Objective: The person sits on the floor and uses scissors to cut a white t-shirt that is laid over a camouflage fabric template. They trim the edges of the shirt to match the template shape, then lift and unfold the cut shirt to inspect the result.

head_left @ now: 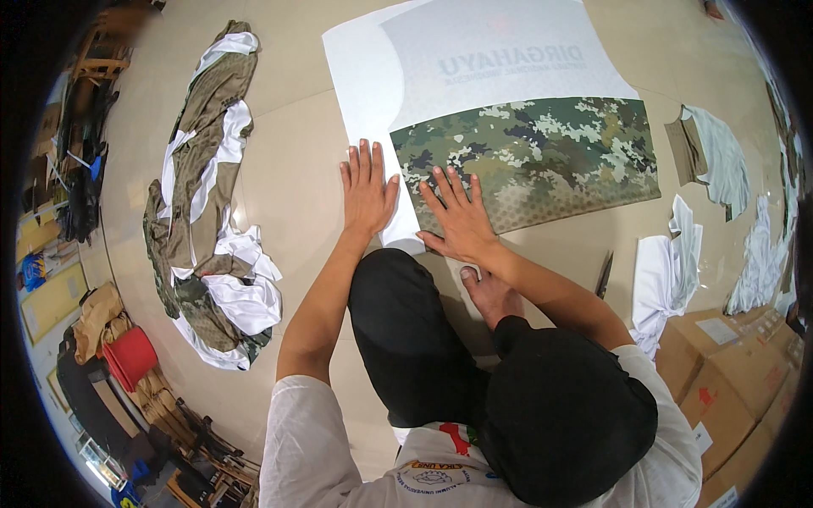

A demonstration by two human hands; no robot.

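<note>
On the floor in front of me lies a camouflage fabric piece (pixel 542 157), its lower part showing a dotted brown pattern. Its upper part is folded over, or joins, a white panel (pixel 508 51) with faint reversed print. Beneath them a white sheet (pixel 360 80) sticks out along the left side. My left hand (pixel 369 193) lies flat with fingers spread on that sheet's left edge, holding nothing. Flat on the camouflage fabric's lower left corner rests my right hand (pixel 460 213), fingers apart, the thumb near the sheet's bottom end.
A long heap of camouflage and white cloth (pixel 207 203) lies to the left. White and brown cloth pieces (pixel 716 161) and a bunched white cloth (pixel 665 279) are on the right. A dark pointed tool (pixel 605 275) lies beside my right forearm. Cardboard boxes (pixel 728 372) stand at lower right.
</note>
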